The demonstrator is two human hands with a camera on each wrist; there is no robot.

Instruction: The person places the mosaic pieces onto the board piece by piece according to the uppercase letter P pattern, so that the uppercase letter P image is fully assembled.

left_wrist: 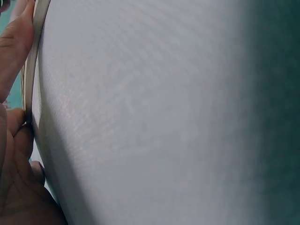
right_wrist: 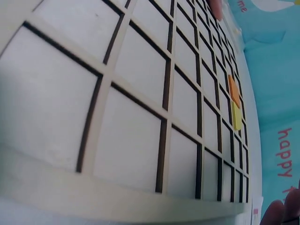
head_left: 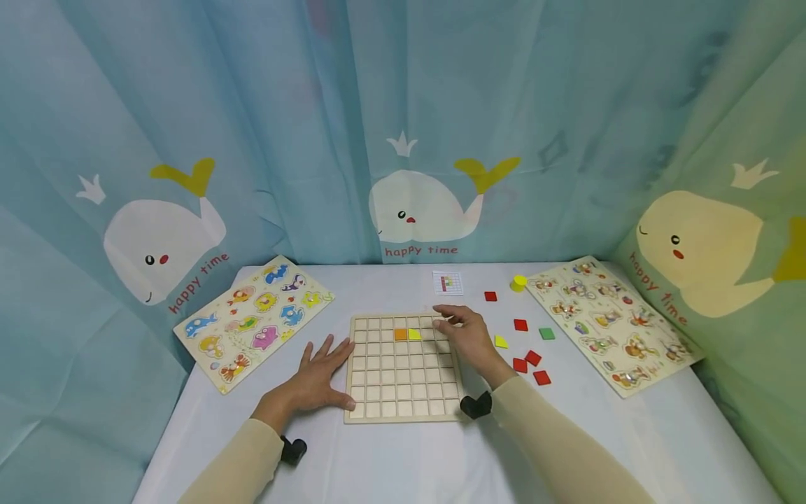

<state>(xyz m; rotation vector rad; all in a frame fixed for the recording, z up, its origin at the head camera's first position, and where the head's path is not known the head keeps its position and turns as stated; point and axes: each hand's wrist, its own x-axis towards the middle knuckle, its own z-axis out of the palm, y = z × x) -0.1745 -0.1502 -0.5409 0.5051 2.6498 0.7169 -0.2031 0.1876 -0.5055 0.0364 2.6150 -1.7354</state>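
A wooden grid board (head_left: pixel 403 418) lies on the white table, its squares divided by raised strips. One orange tile (head_left: pixel 401 334) and one yellow tile (head_left: pixel 414 334) sit side by side in its second row from the back; the right wrist view also shows the orange tile (right_wrist: pixel 234 90) and yellow tile (right_wrist: pixel 236 116). With fingers spread, my left hand (head_left: pixel 320 376) rests against the board's left edge. Over the back right corner is my right hand (head_left: pixel 467 337), thumb and forefinger apart, nothing seen between them. Only its fingertips (right_wrist: pixel 276 213) show in the right wrist view.
Right of the board lie several red tiles (head_left: pixel 520 325), a green tile (head_left: pixel 546 334) and a yellow piece (head_left: pixel 501 341). A pattern card (head_left: pixel 448 283) and a yellow cylinder (head_left: pixel 518 283) are at the back. Picture puzzles flank them, left (head_left: pixel 252 318) and right (head_left: pixel 613 325).
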